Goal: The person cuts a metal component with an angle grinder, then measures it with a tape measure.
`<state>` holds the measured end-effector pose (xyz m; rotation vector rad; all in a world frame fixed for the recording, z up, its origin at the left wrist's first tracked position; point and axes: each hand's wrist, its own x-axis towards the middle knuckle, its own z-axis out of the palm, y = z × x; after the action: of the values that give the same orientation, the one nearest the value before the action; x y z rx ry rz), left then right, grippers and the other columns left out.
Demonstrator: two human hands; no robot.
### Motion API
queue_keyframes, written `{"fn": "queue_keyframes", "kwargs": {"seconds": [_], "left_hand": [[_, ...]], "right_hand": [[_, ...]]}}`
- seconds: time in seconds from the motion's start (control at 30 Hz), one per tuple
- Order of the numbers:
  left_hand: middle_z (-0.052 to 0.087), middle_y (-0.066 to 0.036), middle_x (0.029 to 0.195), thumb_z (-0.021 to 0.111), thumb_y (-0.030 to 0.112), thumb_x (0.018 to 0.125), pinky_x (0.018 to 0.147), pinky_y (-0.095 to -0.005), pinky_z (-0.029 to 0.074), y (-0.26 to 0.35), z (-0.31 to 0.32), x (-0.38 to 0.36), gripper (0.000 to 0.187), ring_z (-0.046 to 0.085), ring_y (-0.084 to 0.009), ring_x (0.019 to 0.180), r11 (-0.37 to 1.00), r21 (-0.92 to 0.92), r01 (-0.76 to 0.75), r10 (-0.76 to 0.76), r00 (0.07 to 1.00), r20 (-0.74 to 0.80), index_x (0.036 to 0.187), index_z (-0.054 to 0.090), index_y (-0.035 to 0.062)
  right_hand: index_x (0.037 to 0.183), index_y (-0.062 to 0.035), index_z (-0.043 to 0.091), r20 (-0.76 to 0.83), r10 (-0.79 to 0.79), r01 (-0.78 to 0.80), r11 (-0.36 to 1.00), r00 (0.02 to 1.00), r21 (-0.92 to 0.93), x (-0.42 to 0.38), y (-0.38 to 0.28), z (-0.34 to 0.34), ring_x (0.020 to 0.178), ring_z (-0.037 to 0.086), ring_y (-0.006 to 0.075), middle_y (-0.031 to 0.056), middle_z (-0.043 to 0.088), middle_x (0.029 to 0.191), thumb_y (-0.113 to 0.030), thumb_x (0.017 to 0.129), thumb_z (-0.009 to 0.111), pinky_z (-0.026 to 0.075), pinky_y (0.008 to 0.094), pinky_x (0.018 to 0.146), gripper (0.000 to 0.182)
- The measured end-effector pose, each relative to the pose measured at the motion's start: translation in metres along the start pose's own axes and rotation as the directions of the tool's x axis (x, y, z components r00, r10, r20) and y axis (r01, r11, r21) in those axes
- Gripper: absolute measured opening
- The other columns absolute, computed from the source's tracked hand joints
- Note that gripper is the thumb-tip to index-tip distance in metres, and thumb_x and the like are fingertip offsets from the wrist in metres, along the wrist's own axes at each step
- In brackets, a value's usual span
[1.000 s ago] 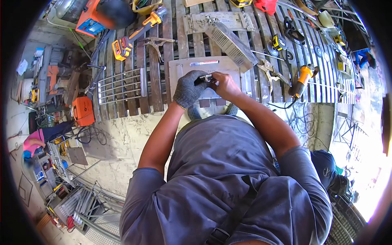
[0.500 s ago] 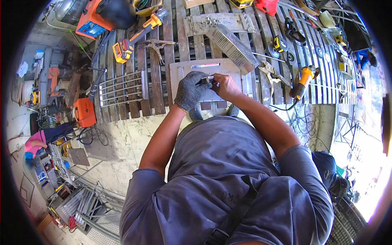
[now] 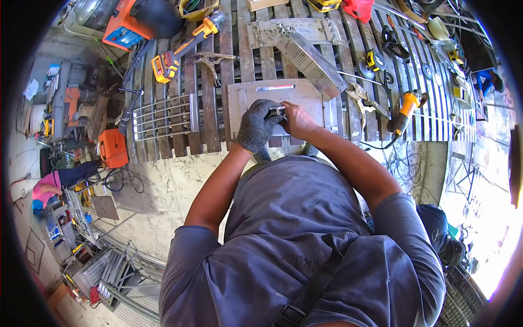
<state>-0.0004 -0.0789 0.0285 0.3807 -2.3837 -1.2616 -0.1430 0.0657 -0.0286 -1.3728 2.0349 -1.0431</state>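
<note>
My left hand [image 3: 256,126], in a dark grey knitted glove, is closed around a small metal piece [image 3: 277,110]. Bare fingers of my right hand [image 3: 299,121] pinch the same piece from the other side; its exact kind is too small to make out. Both hands are just over a flat metal plate [image 3: 238,101] with faint handwriting on it. A white and red marker [image 3: 275,87] lies along the plate's far side. Beyond my right hand, a long box-shaped metal bar [image 3: 313,62] lies slantwise, its end near the plate.
The slatted bench [image 3: 212,125] carries a metal grille [image 3: 163,117], a cordless grinder [image 3: 188,46], locking clamps [image 3: 210,65], a yellow corded grinder [image 3: 406,111] and a tape measure [image 3: 375,60]. An orange case [image 3: 113,148] is at left. Another person [image 3: 46,188] is at far left.
My hands have shifted slightly down and right, still together on the small metal piece. More of the handwriting on the plate shows. The tools on the bench have stayed put.
</note>
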Motion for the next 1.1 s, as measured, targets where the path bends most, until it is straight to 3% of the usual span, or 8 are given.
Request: {"fn": "queue_keyframes", "kwargs": {"seconds": [0.27,0.6,0.7,0.77,0.87,0.97,1.03,1.1], "left_hand": [[0.076,-0.017,0.111,0.085,0.009,0.091,0.091,-0.0427,0.061,-0.002,0.002,-0.006,0.028,0.076,-0.0361,0.102,1.0,0.026,0.0,0.001,0.999,-0.04,0.118,0.077,0.0051],[0.071,-0.021,0.113,0.08,0.015,0.096,0.089,-0.0504,0.06,-0.01,0.01,-0.007,0.026,0.071,-0.0457,0.106,1.0,0.001,-0.01,0.01,0.998,-0.059,0.119,0.072,0.0062],[0.076,-0.019,0.109,0.083,0.01,0.094,0.089,-0.0467,0.06,-0.014,0.006,-0.001,0.028,0.076,-0.0396,0.099,0.995,0.087,-0.044,0.049,0.997,-0.067,0.119,0.072,0.0032],[0.078,-0.018,0.103,0.085,0.014,0.094,0.084,-0.0468,0.06,-0.008,-0.006,0.012,0.028,0.077,-0.0378,0.091,0.996,0.009,0.091,-0.09,0.996,-0.005,0.117,0.075,0.0026],[0.08,-0.017,0.093,0.086,0.02,0.095,0.078,-0.0447,0.06,0.011,-0.032,0.034,0.026,0.078,-0.0346,0.082,0.99,0.03,0.141,-0.144,0.981,0.13,0.112,0.078,0.0015],[0.081,-0.015,0.09,0.084,0.027,0.096,0.076,-0.0398,0.061,0.047,-0.068,0.057,0.029,0.079,-0.0246,0.082,0.978,0.027,0.205,-0.204,0.936,0.287,0.109,0.082,0.0007],[0.081,-0.017,0.089,0.085,0.029,0.093,0.076,-0.0414,0.061,0.069,-0.083,0.066,0.033,0.078,-0.0233,0.08,0.959,-0.142,0.244,-0.187,0.927,0.325,0.111,0.082,0.0014],[0.082,-0.015,0.09,0.085,0.031,0.093,0.076,-0.0389,0.061,0.092,-0.098,0.073,0.036,0.077,-0.0168,0.083,0.948,-0.122,0.292,-0.23,0.9,0.371,0.114,0.084,0.0014]], "right_hand": [[0.121,0.0043,0.065,-0.008,-0.085,0.085,0.995,0.996,-0.06,0.004,0.008,0.007,0.112,0.069,0.0523,0.0289,0.07,0.119,0.002,0.088,0.07,0.057,0.0542,0.097,0.033],[0.116,0.005,0.063,0.003,0.003,-0.003,1.0,1.0,-0.011,0.009,0.003,0.007,0.11,0.069,0.0518,0.0276,0.07,0.115,0.001,0.089,0.07,0.057,0.0538,0.095,0.029],[0.114,0.0046,0.067,0.034,0.036,-0.036,0.999,0.999,-0.021,0.013,-0.005,0.001,0.107,0.071,0.0504,0.0283,0.073,0.112,-0.004,0.091,0.073,0.058,0.0541,0.095,0.026],[0.109,0.0029,0.072,0.102,0.069,-0.064,0.997,0.992,-0.054,0.02,-0.024,-0.019,0.103,0.074,0.0484,0.0289,0.076,0.109,-0.011,0.091,0.078,0.058,0.0541,0.092,0.024],[0.106,0.0007,0.079,0.258,0.319,-0.276,0.942,0.912,-0.19,0.027,-0.072,-0.055,0.097,0.077,0.0422,0.0273,0.079,0.101,-0.028,0.091,0.086,0.058,0.0519,0.088,0.033],[0.106,0.0025,0.082,0.443,0.392,-0.352,0.92,0.806,-0.173,0.032,-0.109,-0.094,0.107,0.077,0.0422,0.0273,0.08,0.105,-0.044,0.084,0.09,0.059,0.0489,0.099,0.052],[0.101,0.0006,0.085,0.479,0.344,-0.321,0.938,0.808,-0.132,0.032,-0.139,-0.12,0.098,0.078,0.0399,0.0255,0.08,0.099,-0.044,0.087,0.088,0.059,0.0484,0.093,0.047],[0.1,0.0,0.085,0.501,0.292,-0.307,0.95,0.815,-0.054,0.028,-0.15,-0.132,0.096,0.078,0.0388,0.025,0.08,0.097,-0.044,0.089,0.086,0.059,0.0484,0.092,0.045]]}}
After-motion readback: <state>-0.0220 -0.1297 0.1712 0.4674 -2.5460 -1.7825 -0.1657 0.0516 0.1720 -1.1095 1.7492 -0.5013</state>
